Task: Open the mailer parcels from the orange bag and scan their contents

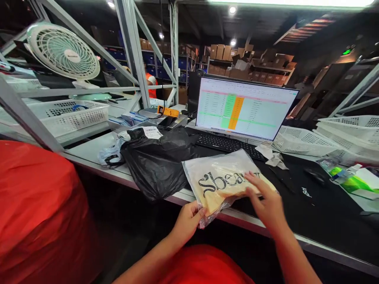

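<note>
The person's left hand [187,221] is pinching the near left corner of a clear-and-white plastic package [220,181], thumb on top and the fingers closing from beneath. The right hand [268,199] is spreading its fingers over the package's right part, gripping nothing between thumb and fingers; whether all the fingertips are pressing on the film cannot be told. The package is sitting over the front edge of the desk [84,153], tilting a little, with dark lettering showing across its face and something pale yellow showing through. Just to its left, a black plastic bag [160,161] is sagging over the desk's edge, bearing a white label [152,132]. Behind the package a black keyboard [214,141] is lying in front of a monitor [245,108], which is displaying a spreadsheet with green and orange columns. Crumpled white paper [276,161] is lying near the keyboard's right end, and a dark mouse [315,176] is resting farther right on a black mat [325,217].
</note>
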Motion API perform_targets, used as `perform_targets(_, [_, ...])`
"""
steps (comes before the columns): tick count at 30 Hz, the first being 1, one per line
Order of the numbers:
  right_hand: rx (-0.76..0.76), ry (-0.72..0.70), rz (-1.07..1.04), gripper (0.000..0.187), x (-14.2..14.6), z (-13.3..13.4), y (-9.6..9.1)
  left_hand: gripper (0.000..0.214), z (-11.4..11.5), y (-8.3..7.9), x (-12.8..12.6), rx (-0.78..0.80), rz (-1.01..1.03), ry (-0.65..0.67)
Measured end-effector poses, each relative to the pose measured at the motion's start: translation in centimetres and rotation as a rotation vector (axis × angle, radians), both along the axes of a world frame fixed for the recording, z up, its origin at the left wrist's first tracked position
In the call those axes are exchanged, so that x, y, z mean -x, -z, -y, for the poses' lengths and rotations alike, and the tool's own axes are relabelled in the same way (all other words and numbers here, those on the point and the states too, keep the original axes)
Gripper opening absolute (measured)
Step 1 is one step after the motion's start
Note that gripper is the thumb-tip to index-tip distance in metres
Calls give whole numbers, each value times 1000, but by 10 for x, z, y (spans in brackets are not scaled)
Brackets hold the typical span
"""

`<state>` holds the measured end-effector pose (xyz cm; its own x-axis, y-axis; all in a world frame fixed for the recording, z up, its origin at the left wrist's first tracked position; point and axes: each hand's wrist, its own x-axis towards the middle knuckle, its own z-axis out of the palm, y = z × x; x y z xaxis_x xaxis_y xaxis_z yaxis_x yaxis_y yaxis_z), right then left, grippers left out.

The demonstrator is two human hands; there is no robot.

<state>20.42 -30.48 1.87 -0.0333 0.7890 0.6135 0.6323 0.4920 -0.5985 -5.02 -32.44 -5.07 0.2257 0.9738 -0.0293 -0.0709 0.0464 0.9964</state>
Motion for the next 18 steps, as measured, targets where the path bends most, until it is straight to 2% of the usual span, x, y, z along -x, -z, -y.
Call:
perform_targets(2, [-31, -201, 224, 32, 18, -19, 15, 55, -5, -4, 16, -33, -90, -41])
perform_targets(4, [-59, -296, 381, 27, 28, -30, 37, 54, -11, -7, 33, -59, -188, -102])
perform_targets(7, [-157, -237, 462, 23, 30, -33, 67, 54, -15, -5, 55, -82, -319, -148])
perform_targets(9, [-173, -186, 460, 23, 26, -29, 76, 51, -15, -3, 64, -137, -447, -174])
perform_targets(11, [-145, -181, 428, 21, 22, -23, 78, 43, -13, -6, 68, -278, -641, -300])
perform_targets(14, [-111, -220, 363, 17, 15, -15, 75, 25, -16, -24, 62, -622, -858, -512])
perform_targets(16, [-112, -231, 333, 16, 11, -11, 75, 22, -26, -41, 50, -838, -907, -487])
perform_targets(18, [-115, -227, 322, 16, 9, -7, 75, 22, -41, -54, 36, -968, -979, -363])
